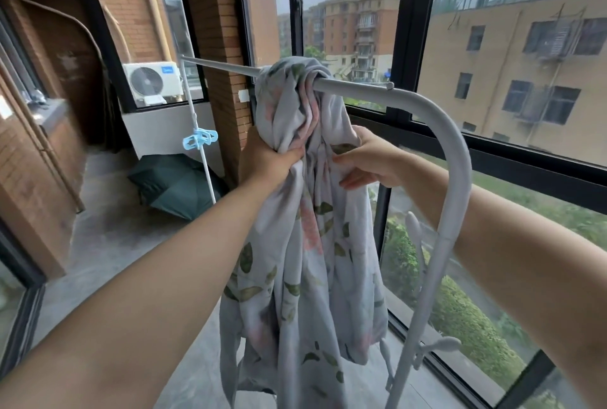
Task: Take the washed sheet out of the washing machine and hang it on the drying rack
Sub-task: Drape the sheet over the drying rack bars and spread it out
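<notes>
Glazed balcony, grey concrete floor — pale grey leaf-print fabric sheet (305, 244) is bunched over the top bar of the white tubular metal drying rack (427, 103), rest hanging down. Left hand (262, 158) fists a wad just below the bar; right hand (371, 158) pinches a fold, thumb against fingers.
</notes>
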